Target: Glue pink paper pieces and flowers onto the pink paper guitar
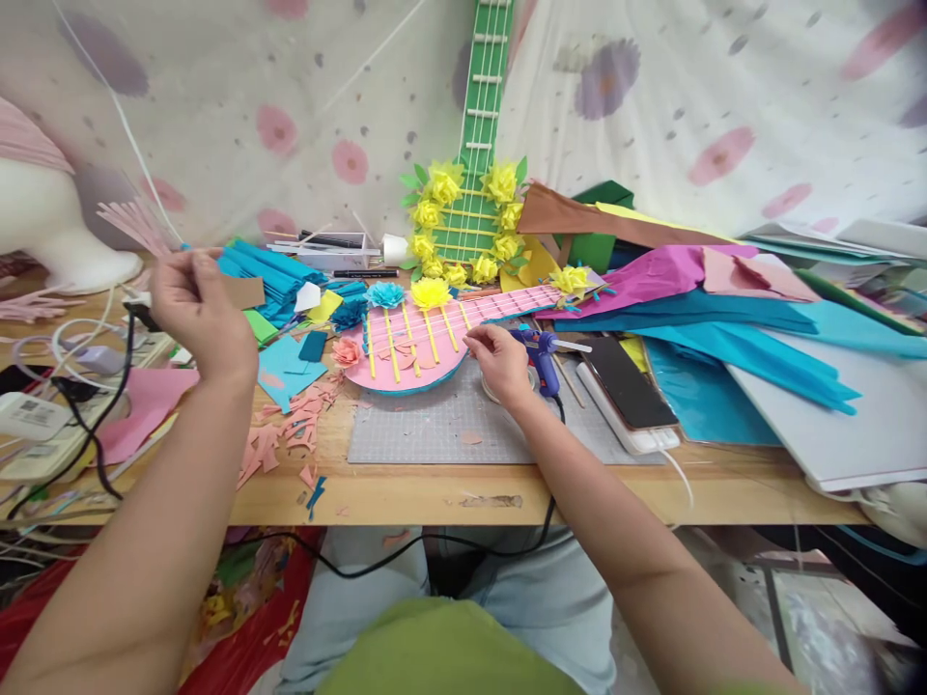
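A pink paper instrument [435, 365] with yellow strips and blue, yellow and coral paper flowers lies on the grey cutting mat [435, 430]. My right hand [499, 362] is at its right edge, thumb and fingers pinched together; whatever is between them is too small to make out. A roll of tape lies partly hidden under that hand. My left hand [195, 299] is raised at the left over the blue crepe paper, fingers closed in a pinch, with a white thread-like line running up from near the fingertips. Just right of my right hand is a purple glue gun [540, 355].
Upright at the back stands a green paper instrument [478, 145] ringed with yellow flowers. A phone [630, 381] on a white power bank, coloured paper [753, 338] and a white foam head [65, 222] flank the mat. Coral scraps [296, 425] and cables lie at the left.
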A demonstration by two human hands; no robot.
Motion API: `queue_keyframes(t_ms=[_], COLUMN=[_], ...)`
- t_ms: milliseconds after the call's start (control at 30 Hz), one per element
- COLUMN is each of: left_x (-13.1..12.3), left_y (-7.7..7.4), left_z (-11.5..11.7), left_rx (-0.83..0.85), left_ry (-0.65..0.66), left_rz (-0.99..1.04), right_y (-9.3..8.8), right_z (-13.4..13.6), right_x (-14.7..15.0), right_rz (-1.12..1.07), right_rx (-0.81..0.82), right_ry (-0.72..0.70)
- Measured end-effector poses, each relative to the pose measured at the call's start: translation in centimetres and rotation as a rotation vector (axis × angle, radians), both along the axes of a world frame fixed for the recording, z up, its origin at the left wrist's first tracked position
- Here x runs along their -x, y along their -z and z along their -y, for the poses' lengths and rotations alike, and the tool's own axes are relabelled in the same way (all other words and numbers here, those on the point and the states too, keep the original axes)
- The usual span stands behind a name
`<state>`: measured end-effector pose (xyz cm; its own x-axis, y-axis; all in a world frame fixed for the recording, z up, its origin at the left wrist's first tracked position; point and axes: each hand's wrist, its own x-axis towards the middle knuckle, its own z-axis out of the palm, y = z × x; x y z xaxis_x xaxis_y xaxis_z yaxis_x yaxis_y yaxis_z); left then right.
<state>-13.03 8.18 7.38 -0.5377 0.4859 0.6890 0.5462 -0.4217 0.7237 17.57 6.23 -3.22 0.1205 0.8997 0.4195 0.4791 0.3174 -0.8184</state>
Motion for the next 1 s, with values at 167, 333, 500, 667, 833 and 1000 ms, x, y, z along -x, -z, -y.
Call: queue_keyframes(t_ms=[167,333,500,667,833,1000], left_x=[-3.8,-7.8,-11.1,-12.5,-13.0,-12.8], left_y=[2.6,4.8,6.0,6.9,6.8,5.9], left_z=[1.7,2.4,2.5,2.3,2.0,2.0], left_rx=[0.342,0.799,0.843,0.833,0.902,0.841], left_ry=[0.238,0.434,0.432,0.354,0.383,0.447], left_rz=[-0.248,-0.662,-0.882,-0.906,-0.805,-0.597], right_y=[0.8,0.9,0.6,0.2,-1.0,-4.5], right_z=[-0.1,0.2,0.6,1.0,1.3,1.8], right_x=[-0.3,-0.5,-0.9,-1.7,-2.2,-4.3], right_rz=[-0.003,0.11,0.28,0.332,0.289,0.251], right_rx=[0.043,0.011,-0.044,-0.034,-0.051,-0.254], right_ry=[-0.007,-0.012,0.012,-0.017,-0.001,0.137])
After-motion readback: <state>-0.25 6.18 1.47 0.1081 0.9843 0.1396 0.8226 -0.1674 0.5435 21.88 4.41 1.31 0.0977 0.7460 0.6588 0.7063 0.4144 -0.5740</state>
